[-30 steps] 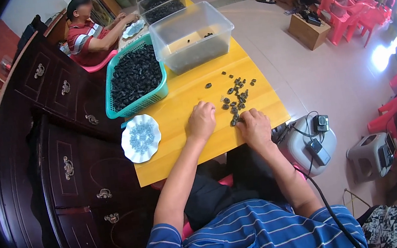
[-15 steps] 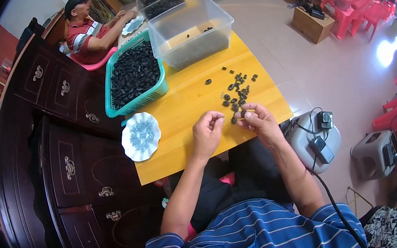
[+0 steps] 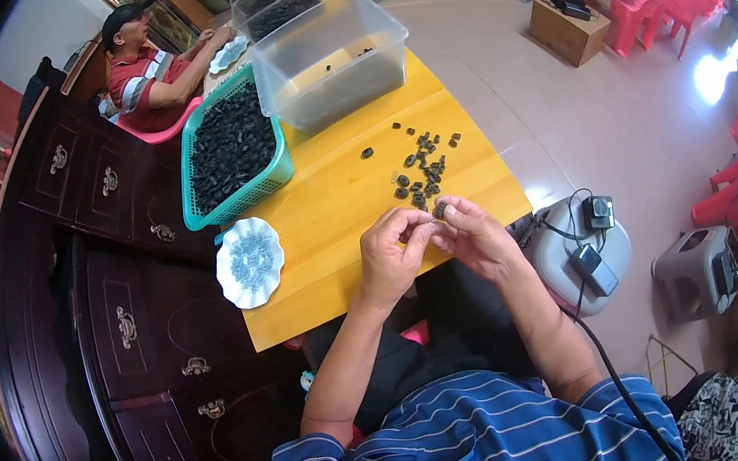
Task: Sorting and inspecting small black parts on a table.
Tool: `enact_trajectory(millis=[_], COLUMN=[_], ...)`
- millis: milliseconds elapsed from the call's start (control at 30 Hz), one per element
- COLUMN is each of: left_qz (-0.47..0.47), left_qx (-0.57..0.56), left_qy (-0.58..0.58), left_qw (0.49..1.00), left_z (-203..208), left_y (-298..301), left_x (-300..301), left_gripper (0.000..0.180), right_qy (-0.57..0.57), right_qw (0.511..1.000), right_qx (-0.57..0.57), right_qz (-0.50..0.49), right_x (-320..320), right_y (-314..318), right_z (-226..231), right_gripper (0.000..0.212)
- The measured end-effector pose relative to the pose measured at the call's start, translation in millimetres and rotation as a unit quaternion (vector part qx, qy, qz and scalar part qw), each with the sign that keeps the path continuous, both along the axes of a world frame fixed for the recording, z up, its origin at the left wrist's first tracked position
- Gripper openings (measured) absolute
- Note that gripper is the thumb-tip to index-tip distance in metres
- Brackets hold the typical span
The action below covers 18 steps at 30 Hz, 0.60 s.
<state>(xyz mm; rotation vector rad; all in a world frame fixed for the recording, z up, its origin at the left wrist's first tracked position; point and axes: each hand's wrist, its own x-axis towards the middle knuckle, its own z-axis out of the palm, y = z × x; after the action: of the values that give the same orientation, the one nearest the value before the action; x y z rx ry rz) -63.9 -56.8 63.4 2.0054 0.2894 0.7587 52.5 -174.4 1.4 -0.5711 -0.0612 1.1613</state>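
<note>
Above the near edge of the yellow table (image 3: 321, 287), both my hands meet at the fingertips. My right hand (image 3: 481, 240) pinches a small black part (image 3: 439, 210) between thumb and fingers. My left hand (image 3: 393, 253) is closed in a pinch right beside it; whatever its fingertips hold is too small to make out. Just beyond the fingers lie several loose black parts (image 3: 430, 168), some ring-shaped, some blocky. To the left, a white scalloped plate (image 3: 225, 271) carries a heap of small, clear bluish pieces (image 3: 253, 259).
A teal basket (image 3: 241, 205) full of black parts stands at the table's left edge, beside a clear plastic bin (image 3: 333, 87) with few parts inside. Dark drawers (image 3: 148, 304) line the left. Across the table sits a co-worker (image 3: 152, 77). A grey stool (image 3: 566, 261) holds cabled devices.
My left hand has moved right until its fingertips meet my right hand's. The right hand has raised its black part off the pile's near end. The whole view has shifted slightly.
</note>
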Motion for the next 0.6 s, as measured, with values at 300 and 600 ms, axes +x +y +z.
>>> enact_trajectory(millis=[300,600], left_qz=[-0.003,0.006], left_qx=[-0.006,0.0], left_qy=[0.004,0.047], left_qw=[1.0,0.999], left_z=[1,6], left_y=[0,8], left_x=[9,7], left_gripper=[0.006,0.006], right_qy=[-0.006,-0.111], right_qw=[1.0,0.993], right_qx=[0.013,-0.04], right_qz=[-0.002,-0.02], right_x=[-1,-3], right_y=[0,-2], right_z=[4,8], right_gripper=[0.02,0.016])
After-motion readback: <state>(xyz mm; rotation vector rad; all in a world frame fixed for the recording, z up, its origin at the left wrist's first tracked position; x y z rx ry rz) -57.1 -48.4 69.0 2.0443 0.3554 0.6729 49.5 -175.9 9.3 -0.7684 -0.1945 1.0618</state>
